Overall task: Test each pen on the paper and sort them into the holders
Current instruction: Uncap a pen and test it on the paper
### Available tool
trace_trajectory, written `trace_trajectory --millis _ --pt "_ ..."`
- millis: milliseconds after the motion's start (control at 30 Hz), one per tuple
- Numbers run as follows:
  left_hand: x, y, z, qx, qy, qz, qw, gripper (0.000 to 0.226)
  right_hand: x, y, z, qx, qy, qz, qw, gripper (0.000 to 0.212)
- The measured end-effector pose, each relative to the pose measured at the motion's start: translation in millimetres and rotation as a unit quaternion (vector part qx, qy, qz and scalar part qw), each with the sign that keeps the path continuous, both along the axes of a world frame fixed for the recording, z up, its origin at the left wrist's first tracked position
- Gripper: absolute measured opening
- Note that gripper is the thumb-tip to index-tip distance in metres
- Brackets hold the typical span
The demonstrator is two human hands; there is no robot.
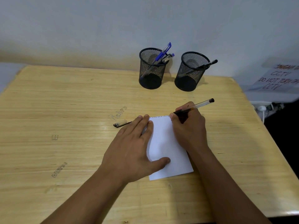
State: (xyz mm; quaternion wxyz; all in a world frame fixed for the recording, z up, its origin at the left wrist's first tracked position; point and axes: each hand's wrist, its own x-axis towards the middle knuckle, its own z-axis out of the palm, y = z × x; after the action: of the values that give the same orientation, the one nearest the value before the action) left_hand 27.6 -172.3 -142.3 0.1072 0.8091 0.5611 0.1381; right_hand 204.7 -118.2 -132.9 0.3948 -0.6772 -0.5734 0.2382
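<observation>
A white sheet of paper point(168, 147) lies on the wooden desk point(64, 110), with a row of scribbles along its far edge. My right hand point(189, 126) grips a clear pen with a black end point(202, 103), its tip at the paper's top right corner. My left hand point(134, 149) lies flat on the paper's left side, fingers apart, pressing it down. A pen cap point(122, 123) rests on the desk just left of my left fingertips. Two black mesh holders stand at the back: the left holder point(152, 68) has blue pens, the right holder point(191, 71) has a black pen.
A wall runs behind the holders. At the far right a paper sign with handwritten text point(278, 78) hangs over a white socket and cable point(262, 109). The desk's right edge falls off into dark space. Pen doodles mark the desktop.
</observation>
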Motion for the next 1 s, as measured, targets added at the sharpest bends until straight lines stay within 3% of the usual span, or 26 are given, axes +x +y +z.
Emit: trace_trajectory --millis 300,667,867,1000 --pt "0 -1 0 -0.005 0.0 0.002 1.0 0.107 0 1 1 -0.005 0.02 -0.016 1.0 0.013" --pt "-2 -3 3 -0.03 -0.031 -0.004 0.999 0.109 5 -4 14 -0.016 0.179 -0.029 0.983 0.015" --pt "-8 -4 6 0.057 -0.118 0.035 0.991 0.074 2 -19 21 -0.007 0.281 0.022 0.96 0.011" --pt "-23 6 14 0.074 -0.108 0.117 0.984 0.057 0 -24 21 -0.011 0.31 0.056 0.949 0.011"
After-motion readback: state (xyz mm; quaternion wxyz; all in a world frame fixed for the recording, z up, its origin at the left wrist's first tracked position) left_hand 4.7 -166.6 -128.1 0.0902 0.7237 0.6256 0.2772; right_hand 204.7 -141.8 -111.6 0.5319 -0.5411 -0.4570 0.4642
